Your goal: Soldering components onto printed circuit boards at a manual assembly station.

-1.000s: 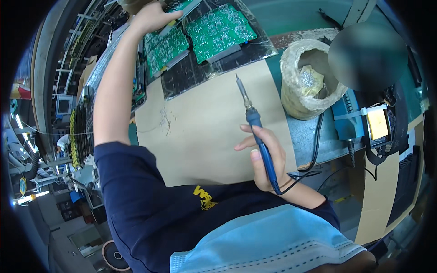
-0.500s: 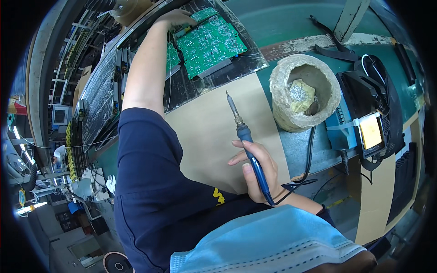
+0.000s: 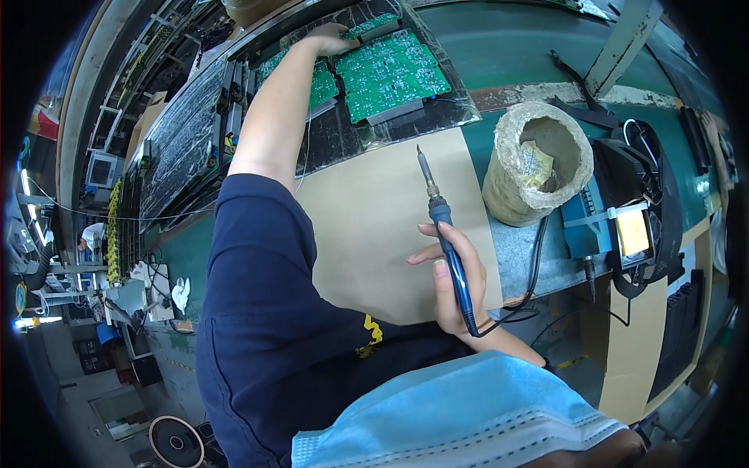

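Note:
My right hand grips a blue-handled soldering iron, its metal tip pointing up and away over a tan cardboard mat. My left arm stretches far forward, and my left hand rests on a green circuit board at the back of the bench. A larger green circuit board lies just right of that arm on a dark tray. Another green board is partly hidden under my forearm.
A crusted cylindrical pot holding a yellowish sponge stands right of the mat. Beyond it sit a soldering station with a yellow sponge and black cables. Racks of more boards line the left. The iron's cord trails to the right.
My left arm has reached farther forward and my hand has come down on the far green board. The soldering iron in my right hand has stayed nearly where it was.

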`<act>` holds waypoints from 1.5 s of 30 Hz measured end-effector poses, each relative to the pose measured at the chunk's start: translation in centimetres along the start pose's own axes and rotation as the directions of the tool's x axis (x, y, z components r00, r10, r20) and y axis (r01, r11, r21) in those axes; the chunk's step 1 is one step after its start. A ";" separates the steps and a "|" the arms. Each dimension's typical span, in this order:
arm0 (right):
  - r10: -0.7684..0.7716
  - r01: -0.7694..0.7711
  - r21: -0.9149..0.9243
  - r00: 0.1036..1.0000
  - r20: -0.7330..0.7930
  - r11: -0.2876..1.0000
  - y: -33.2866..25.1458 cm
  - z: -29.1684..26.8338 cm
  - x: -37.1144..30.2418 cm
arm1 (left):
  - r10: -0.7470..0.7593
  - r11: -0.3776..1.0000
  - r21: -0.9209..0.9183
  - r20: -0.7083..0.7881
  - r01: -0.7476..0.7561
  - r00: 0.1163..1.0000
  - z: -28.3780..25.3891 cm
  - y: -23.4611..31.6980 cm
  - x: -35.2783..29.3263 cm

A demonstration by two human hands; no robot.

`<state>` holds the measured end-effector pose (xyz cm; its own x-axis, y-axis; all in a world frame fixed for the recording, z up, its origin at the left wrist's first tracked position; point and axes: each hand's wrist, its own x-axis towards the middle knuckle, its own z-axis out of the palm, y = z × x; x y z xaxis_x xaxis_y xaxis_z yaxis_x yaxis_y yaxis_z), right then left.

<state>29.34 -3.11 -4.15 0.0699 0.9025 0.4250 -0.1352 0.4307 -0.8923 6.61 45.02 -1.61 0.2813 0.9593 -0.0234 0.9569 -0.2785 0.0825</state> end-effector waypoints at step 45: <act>0.323 -0.207 -0.630 0.943 0.073 0.748 0.8 3.6 -1.3 | -0.877 0.480 -0.297 -0.188 0.825 0.443 -13.2 -45.5 -36.5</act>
<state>25.55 -3.92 -4.90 -0.0502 0.9911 0.1237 0.5072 0.1319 -0.8516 -48.21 23.26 8.61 -0.7280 0.6775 0.1045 0.6703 0.6716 0.3157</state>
